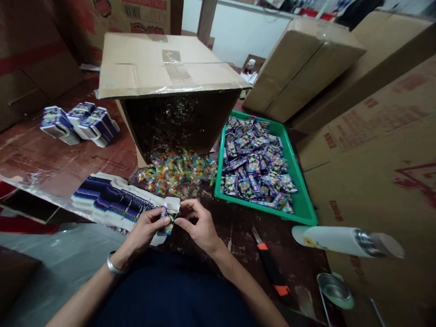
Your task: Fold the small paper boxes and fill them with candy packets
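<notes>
The small printed carton (165, 227) is in front of the person's dark clothing (170, 290), at the near edge of a dark red table (44, 159), with a white flap standing up at its top. The left hand (148, 227) grips it between thumb and fingers, the thumb lying across the printed front; a silver bracelet (114, 264) circles that wrist. The right hand (199, 225) is at the carton's right side, fingers bent, thumb tip close to the printed face and forefinger near the flap; whether these fingers pinch it cannot be told.

Just beside the left hand, a long row of flattened cartons (109, 200) lies overlapped along the table edge. Beyond the hands, clear packets of coloured candy (177, 175) spill from the open side of a large cardboard box (146, 72) resting on the table. To the right of these packets, a green tray (308, 209) holds a heap of small purple packs (254, 163). Nearer the person, a utility knife (270, 265) with a black and orange handle lies with its blade pointing away, and a white bottle (330, 240) lies on its side near the tray's corner. Further left, bundles of purple-and-white cartons (81, 120) are grouped together on the table.
</notes>
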A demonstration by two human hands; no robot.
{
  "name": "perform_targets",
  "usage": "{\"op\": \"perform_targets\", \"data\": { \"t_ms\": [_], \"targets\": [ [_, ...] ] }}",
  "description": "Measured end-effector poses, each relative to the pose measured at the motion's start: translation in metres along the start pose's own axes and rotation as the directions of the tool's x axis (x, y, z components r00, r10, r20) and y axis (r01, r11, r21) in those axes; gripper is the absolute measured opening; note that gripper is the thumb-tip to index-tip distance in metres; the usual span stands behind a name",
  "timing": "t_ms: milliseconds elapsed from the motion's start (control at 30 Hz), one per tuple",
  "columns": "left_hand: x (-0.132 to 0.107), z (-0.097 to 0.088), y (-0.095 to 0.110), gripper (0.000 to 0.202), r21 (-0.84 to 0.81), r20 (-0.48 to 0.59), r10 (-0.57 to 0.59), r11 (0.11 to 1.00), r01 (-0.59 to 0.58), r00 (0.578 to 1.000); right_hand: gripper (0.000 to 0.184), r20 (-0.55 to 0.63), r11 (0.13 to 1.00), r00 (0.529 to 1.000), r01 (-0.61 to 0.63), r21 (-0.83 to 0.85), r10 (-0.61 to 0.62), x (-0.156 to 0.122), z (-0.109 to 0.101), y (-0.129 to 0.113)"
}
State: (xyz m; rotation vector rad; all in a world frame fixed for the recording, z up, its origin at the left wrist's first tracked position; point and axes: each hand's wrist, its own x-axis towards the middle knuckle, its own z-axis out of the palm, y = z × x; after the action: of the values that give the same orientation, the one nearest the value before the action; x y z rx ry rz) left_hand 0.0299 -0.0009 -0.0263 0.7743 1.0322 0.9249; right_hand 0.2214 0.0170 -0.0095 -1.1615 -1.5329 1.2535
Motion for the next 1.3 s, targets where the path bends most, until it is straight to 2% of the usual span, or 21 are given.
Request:
{"op": "perform_targets", "data": {
  "t_ms": [133, 233, 333, 400, 467, 567, 667, 767, 867, 933, 1067, 1200, 1300],
  "targets": [
    [0.004, 0.008, -0.01, 0.028, -0.078, -0.181, 0.033, 0.996, -0.048, 0.983, 0.019, -0.03, 0.999, 0.998, -0.047, 0.002, 0.047, -0.002, 0.014, 0.012],
    [0.004, 0.015, -0.017, 0.03, -0.059, -0.317, 0.106, 0.99, -0.131, 0.942, 0.019, -0.113, 0.996, 0.991, -0.067, 0.059, 0.073, -0.001, 0.022, 0.02],
    [0.001, 0.018, -0.02, 0.054, 0.08, -0.385, 0.255, 0.967, -0.243, 0.887, 0.016, -0.184, 0.989, 0.981, -0.027, 0.143, 0.054, 0.002, 0.027, 0.026],
    [-0.001, 0.018, -0.02, 0.063, 0.168, -0.349, 0.295, 0.953, -0.25, 0.89, 0.021, -0.226, 0.989, 0.974, 0.033, 0.141, -0.001, 0.003, 0.029, 0.029],
    [-0.003, 0.014, -0.018, 0.056, 0.22, -0.286, 0.293, 0.947, -0.235, 0.912, 0.022, -0.233, 0.992, 0.97, 0.088, 0.093, -0.064, 0.003, 0.029, 0.032],
    [-0.003, 0.007, -0.013, 0.042, 0.23, -0.189, 0.257, 0.95, -0.211, 0.948, 0.019, -0.198, 0.991, 0.972, 0.132, 0.012, -0.127, 0.003, 0.028, 0.034],
    [-0.002, 0.0, -0.008, 0.035, 0.221, -0.073, 0.188, 0.961, -0.168, 0.979, 0.007, -0.158, 0.976, 0.965, 0.197, -0.088, -0.209, 0.006, 0.023, 0.031],
    [0.0, -0.001, -0.006, 0.032, 0.205, -0.041, 0.183, 0.964, -0.171, 0.982, 0.012, -0.128, 0.957, 0.953, 0.261, -0.123, -0.276, 0.009, 0.018, 0.026],
    [0.001, 0.002, -0.007, 0.032, 0.17, -0.136, 0.259, 0.957, -0.235, 0.956, 0.006, -0.114, 0.981, 0.975, 0.194, 0.028, -0.19, 0.011, 0.018, 0.024],
    [0.001, 0.003, -0.007, 0.035, 0.16, -0.172, 0.257, 0.96, -0.231, 0.951, 0.011, -0.101, 0.984, 0.988, 0.129, 0.124, -0.116, 0.012, 0.018, 0.022],
    [-0.001, 0.003, -0.005, 0.035, 0.179, -0.152, 0.24, 0.961, -0.212, 0.959, 0.022, -0.001, 0.976, 0.999, 0.046, 0.211, -0.047, 0.017, 0.016, 0.016],
    [-0.004, 0.0, -0.004, 0.032, 0.252, -0.153, 0.269, 0.941, -0.226, 0.951, 0.024, 0.075, 0.961, 0.989, -0.144, 0.235, 0.13, 0.025, 0.012, 0.011],
    [-0.006, -0.001, -0.004, 0.032, 0.294, -0.133, 0.285, 0.926, -0.237, 0.949, 0.022, 0.095, 0.959, 0.983, -0.177, 0.221, 0.159, 0.032, 0.007, 0.01]
  ]
}}
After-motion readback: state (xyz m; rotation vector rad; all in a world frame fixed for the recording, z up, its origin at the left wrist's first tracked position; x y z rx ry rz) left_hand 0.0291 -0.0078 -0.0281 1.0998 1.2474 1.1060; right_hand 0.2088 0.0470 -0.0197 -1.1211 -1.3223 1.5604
